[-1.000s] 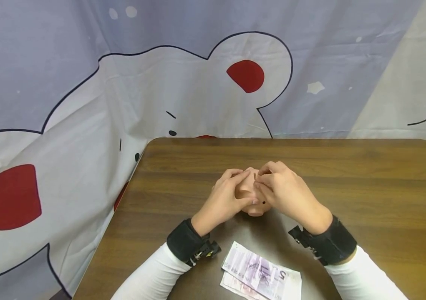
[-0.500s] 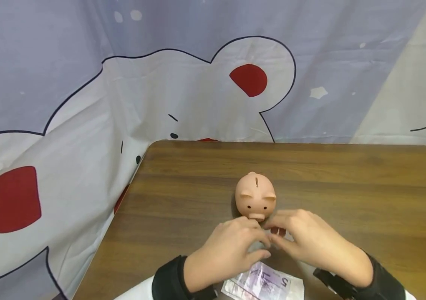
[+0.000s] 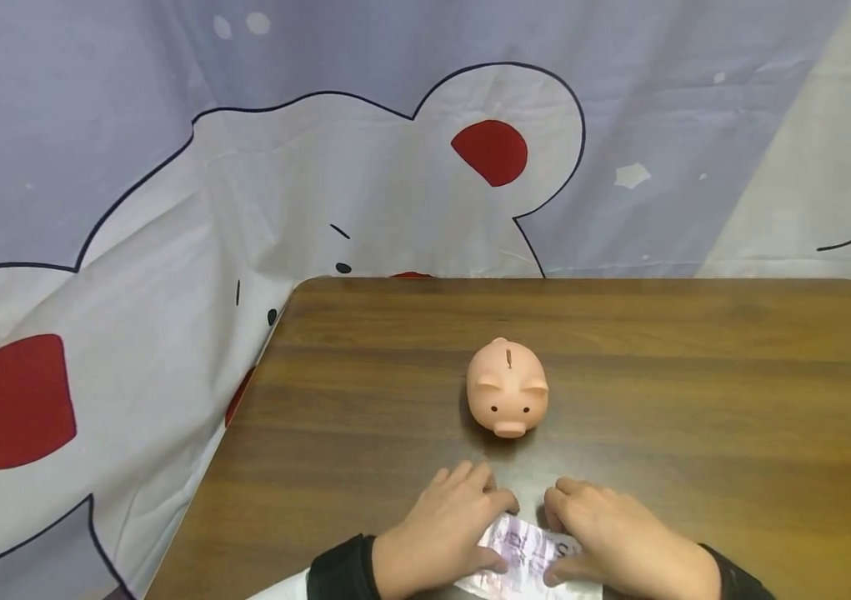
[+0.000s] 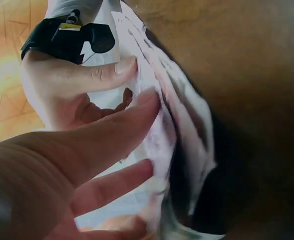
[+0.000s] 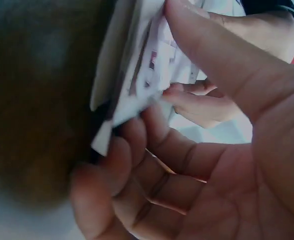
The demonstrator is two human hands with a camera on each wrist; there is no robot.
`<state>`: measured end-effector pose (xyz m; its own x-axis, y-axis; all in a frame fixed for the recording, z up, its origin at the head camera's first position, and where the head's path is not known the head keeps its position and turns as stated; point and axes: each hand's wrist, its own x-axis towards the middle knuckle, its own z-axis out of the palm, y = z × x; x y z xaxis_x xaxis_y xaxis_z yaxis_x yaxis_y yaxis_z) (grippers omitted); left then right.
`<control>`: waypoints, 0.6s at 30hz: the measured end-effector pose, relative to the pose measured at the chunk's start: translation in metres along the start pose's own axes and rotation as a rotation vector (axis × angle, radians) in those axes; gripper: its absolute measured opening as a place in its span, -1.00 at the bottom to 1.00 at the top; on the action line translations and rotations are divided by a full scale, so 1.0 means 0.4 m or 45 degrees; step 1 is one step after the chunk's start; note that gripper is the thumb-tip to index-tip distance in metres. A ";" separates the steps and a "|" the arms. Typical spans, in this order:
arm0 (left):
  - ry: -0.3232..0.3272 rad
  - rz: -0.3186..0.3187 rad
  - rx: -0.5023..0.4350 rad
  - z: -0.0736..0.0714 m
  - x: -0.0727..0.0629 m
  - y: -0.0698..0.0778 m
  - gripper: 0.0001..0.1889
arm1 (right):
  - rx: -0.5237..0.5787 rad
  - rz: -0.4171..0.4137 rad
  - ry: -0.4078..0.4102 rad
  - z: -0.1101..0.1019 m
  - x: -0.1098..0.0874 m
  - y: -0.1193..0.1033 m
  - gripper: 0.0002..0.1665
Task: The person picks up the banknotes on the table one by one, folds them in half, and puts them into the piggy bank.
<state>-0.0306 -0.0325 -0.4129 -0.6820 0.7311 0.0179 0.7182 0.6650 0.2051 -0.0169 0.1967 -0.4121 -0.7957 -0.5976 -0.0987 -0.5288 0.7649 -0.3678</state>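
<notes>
Several banknotes (image 3: 521,552), a purple five on top, lie in a loose stack near the front of the table. My left hand (image 3: 446,532) holds the stack at its left side, thumb on the purple face and fingers at the far edge. On the other side my right hand (image 3: 623,537) grips it, its thumb over the top and its curled fingers at the edge in the right wrist view. Side on, the left wrist view shows gaps between the notes (image 4: 186,115). Beyond both hands stands a pink piggy bank (image 3: 508,387), upright, its slot on top and its snout towards me.
The brown wooden table (image 3: 695,400) reaches back to a patterned curtain (image 3: 305,183), which also hangs along its left side. Black straps (image 3: 342,571) with small cameras sit on both wrists.
Both hands have come off the piggy bank, met briefly in front of its snout, then moved towards me and apart onto the banknotes. The piggy bank stays in place.
</notes>
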 end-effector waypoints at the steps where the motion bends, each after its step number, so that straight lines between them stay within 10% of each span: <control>1: 0.023 -0.008 -0.020 0.003 0.000 -0.003 -0.49 | 0.024 0.016 -0.004 0.001 0.004 0.002 -0.49; 12: 0.225 -0.156 -0.477 0.008 0.011 -0.038 -0.79 | 0.307 -0.072 0.057 -0.038 0.014 0.043 -0.55; 18: 0.432 -0.204 -0.923 -0.095 0.009 -0.048 -0.89 | 0.517 -0.219 0.334 -0.136 0.001 0.033 -0.79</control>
<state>-0.0521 -0.0486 -0.3795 -0.8571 0.4721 0.2064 0.4200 0.4082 0.8105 -0.0402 0.2196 -0.3666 -0.7822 -0.5861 0.2110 -0.5427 0.4749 -0.6928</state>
